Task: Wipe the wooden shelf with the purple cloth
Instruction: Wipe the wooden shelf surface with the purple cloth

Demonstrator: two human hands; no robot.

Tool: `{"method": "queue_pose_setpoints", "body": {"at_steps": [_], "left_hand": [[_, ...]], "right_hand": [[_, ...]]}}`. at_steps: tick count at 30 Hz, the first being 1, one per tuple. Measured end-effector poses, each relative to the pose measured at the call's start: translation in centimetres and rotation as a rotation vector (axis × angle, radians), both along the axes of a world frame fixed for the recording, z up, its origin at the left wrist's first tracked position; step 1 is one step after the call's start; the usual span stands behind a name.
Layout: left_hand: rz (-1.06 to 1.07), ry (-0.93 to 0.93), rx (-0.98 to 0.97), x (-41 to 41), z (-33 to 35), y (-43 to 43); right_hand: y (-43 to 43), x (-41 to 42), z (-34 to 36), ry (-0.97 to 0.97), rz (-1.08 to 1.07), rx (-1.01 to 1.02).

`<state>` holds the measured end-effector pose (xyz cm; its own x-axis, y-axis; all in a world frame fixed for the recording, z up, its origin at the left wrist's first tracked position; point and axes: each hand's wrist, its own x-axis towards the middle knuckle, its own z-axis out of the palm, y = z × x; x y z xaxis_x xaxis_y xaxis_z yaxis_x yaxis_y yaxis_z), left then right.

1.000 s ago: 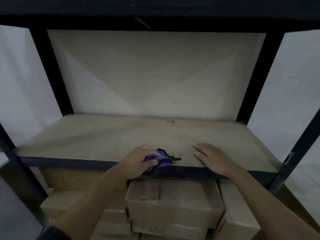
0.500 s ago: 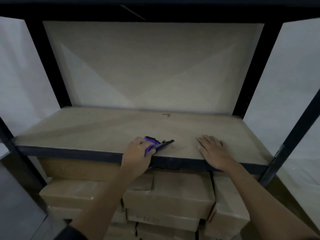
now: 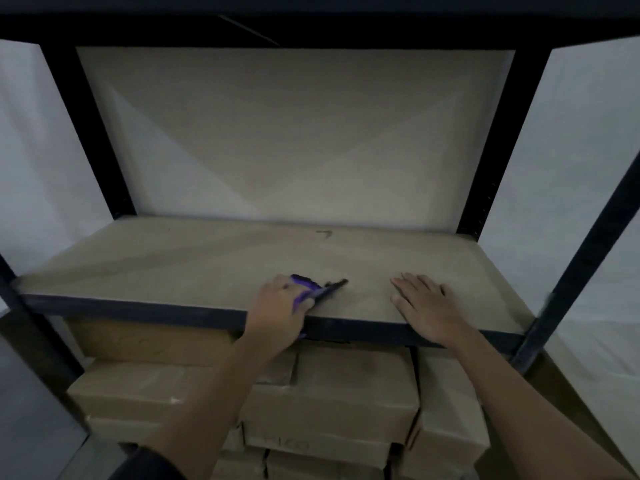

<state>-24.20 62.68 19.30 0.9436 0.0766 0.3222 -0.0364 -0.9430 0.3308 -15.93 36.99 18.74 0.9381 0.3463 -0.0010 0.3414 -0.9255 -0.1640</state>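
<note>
The wooden shelf [image 3: 194, 261] is a pale board in a black metal frame, seen from the front. My left hand [image 3: 280, 306] grips the purple cloth [image 3: 308, 291], bunched with a dark edge sticking out to the right, near the shelf's front edge at the middle. Most of the cloth is hidden under my fingers. My right hand [image 3: 424, 303] lies flat on the board to the right of the cloth, fingers straight and pointing away from me.
Black uprights [image 3: 93, 133] [image 3: 498, 140] stand at the back corners and another [image 3: 575, 265] at the front right. Several cardboard boxes [image 3: 332, 386] are stacked under the shelf. A small dark mark [image 3: 325, 233] sits near the board's back.
My left hand has slid the cloth from the front lip a little further onto the board. My right hand has stayed flat on the board.
</note>
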Motion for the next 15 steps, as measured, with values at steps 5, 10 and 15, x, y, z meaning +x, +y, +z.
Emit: {"method": "queue_pose_setpoints", "body": {"at_steps": [5,10,15], "left_hand": [[-0.033,-0.042,-0.166,0.7,1.5,1.9],[0.273,-0.031,0.000,1.5,0.0,2.1],[-0.117,-0.012,-0.043,-0.4,-0.1,-3.0]], "right_hand": [[-0.3,0.1,0.0,0.021,0.015,0.013],[-0.1,0.4,-0.3,0.002,0.012,0.025],[-0.2,0.6,-0.5,-0.027,0.007,0.008]]}}
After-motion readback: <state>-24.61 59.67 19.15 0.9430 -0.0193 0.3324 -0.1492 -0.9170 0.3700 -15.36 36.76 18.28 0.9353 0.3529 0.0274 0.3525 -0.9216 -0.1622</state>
